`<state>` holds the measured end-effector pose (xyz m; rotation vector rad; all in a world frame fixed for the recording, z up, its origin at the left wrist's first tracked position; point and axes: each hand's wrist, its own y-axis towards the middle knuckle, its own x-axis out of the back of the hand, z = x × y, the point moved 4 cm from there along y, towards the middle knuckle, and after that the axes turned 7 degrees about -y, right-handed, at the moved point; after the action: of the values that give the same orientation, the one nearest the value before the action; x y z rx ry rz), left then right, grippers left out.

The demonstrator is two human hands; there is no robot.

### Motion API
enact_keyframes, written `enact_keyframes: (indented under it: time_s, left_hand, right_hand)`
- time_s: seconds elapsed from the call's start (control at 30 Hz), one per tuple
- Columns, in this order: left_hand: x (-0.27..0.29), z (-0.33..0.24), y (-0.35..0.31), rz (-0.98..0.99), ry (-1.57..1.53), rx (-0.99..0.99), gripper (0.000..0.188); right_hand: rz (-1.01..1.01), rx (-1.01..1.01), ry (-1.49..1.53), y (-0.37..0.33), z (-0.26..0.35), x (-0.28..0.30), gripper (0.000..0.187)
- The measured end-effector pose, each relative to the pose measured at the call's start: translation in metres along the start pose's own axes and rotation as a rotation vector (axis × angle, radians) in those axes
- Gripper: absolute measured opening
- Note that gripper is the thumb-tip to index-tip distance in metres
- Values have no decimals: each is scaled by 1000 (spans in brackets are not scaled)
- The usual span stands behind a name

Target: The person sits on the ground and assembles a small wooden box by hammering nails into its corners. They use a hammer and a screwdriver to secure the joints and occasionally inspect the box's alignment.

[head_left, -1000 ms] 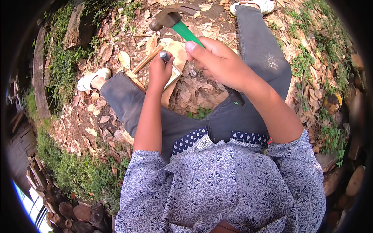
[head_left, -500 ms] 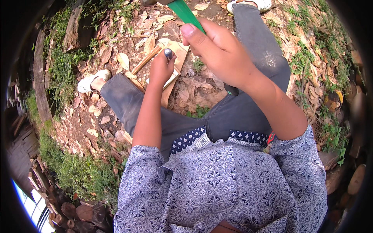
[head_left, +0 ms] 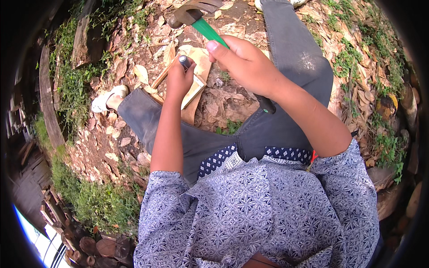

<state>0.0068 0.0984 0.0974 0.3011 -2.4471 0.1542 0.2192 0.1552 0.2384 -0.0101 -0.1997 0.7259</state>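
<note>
My right hand (head_left: 248, 64) is closed around a claw hammer (head_left: 206, 29) with a green shaft and a black grip end. Its metal head hangs above and beyond my left hand, touching nothing. My left hand (head_left: 179, 82) is wrapped round an upright chisel-like tool (head_left: 184, 61), of which only the round metal cap and a short dark stretch show. The lower end is hidden by my fist. Just beside that fist lies a pale wood piece (head_left: 195, 90), on top of a flat board (head_left: 202, 59) on the ground between my legs.
A narrow wooden stick (head_left: 161, 77) lies left of the board. Dry leaves cover the soil. My outstretched legs flank the work, the right trouser leg (head_left: 295, 49) dusty at the knee. Old timber (head_left: 84, 38) and green plants (head_left: 96, 196) stand at left; stacked logs (head_left: 105, 248) lie lower left.
The hammer has come further into view, its head now visible in full, and my right hand has shifted slightly down and left. My left hand with the tool has moved a little left, uncovering more wood.
</note>
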Motion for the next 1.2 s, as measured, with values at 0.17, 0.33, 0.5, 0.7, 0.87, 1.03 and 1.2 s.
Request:
enact_keyframes:
  time_s: [0.17,0.33,0.5,0.7,0.87,1.03,1.2]
  left_hand:
    - [-10,3,6,37,21,-71,15]
    - [-8,6,4,38,28,-67,15]
    - [-12,-6,3,43,9,-91,14]
    - [-7,18,-7,28,0,-53,14]
    - [-14,12,0,117,36,11,16]
    - [-20,39,-6,53,-228,-7,17]
    - [-19,34,-2,6,-51,-122,15]
  right_hand:
    - [7,-36,-27,0,9,11,41]
    - [-41,104,-17,-5,31,13,42]
    - [39,19,-265,4,-39,-15,41]
    - [17,8,-252,11,-12,-25,37]
    - [156,31,-513,12,-57,-32,31]
    - [53,100,-224,0,6,-39,30]
    - [216,-93,-581,22,-78,-26,30]
